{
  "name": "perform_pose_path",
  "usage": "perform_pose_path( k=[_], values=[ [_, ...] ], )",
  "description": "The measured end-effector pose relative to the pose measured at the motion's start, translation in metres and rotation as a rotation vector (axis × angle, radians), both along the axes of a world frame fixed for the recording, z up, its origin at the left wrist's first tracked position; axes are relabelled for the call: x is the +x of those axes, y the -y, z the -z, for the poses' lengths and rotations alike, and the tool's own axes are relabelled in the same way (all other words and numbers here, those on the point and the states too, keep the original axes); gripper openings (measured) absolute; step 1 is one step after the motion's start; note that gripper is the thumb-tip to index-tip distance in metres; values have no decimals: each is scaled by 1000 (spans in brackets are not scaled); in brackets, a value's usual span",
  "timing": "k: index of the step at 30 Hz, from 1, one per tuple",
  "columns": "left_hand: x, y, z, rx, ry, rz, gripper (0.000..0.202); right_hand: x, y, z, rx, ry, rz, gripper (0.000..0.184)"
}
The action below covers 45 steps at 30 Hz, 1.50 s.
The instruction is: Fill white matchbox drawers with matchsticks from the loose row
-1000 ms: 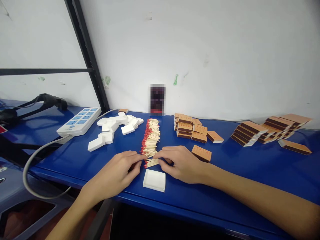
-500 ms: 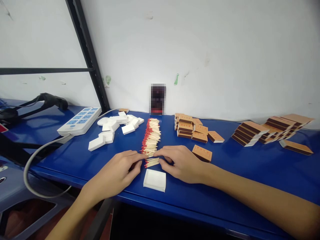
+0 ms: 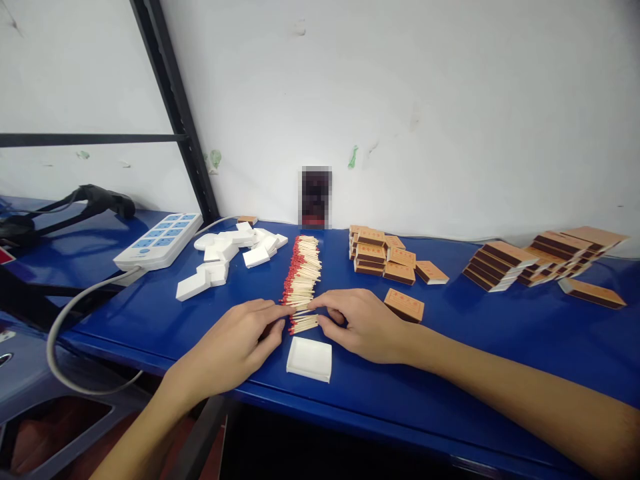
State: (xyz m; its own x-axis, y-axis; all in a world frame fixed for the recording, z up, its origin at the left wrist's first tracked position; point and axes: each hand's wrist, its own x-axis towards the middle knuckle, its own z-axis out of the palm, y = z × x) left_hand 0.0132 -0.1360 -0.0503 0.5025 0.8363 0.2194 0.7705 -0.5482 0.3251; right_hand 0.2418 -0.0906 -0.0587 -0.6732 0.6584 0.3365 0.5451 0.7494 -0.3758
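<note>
A long row of red-tipped matches (image 3: pixel 303 270) lies on the blue table, heads to the left. At its near end a small group of matches (image 3: pixel 303 325) is parted from the row by a narrow gap. My left hand (image 3: pixel 245 340) reaches in from the head side, index fingertip on the matches and thumb apart below it. Opposite, my right hand (image 3: pixel 363 327) has its index fingertip at the plain ends and its thumb beside the small group. Neither hand grips anything. An open white matchbox tray (image 3: pixel 309 360) lies just in front of the small group.
White inner trays (image 3: pixel 220 250) are heaped at the left, near a power strip (image 3: pixel 159 241) with a grey cable. Orange matchboxes (image 3: pixel 371 253) are piled right of the row, with one box (image 3: pixel 404 305) beside my right hand. More matchbox stacks (image 3: pixel 500 265) stand farther right.
</note>
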Motion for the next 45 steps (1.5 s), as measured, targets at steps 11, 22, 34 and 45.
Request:
perform_pose_path(
  k=[11, 22, 34, 45],
  values=[
    [0, -1, -1, 13, 34, 18, 31, 1, -1, 1, -14, -6, -17, 18],
    [1, -1, -4, -52, 40, 21, 28, 2, -3, 2, -71, -37, -13, 17],
    [2, -1, -3, -53, 75, 4, 29, -2, -5, -2, -174, -58, 8, 11],
    [5, -4, -4, -28, 37, -5, 27, -5, -3, 0, -94, -37, -64, 13]
  ],
)
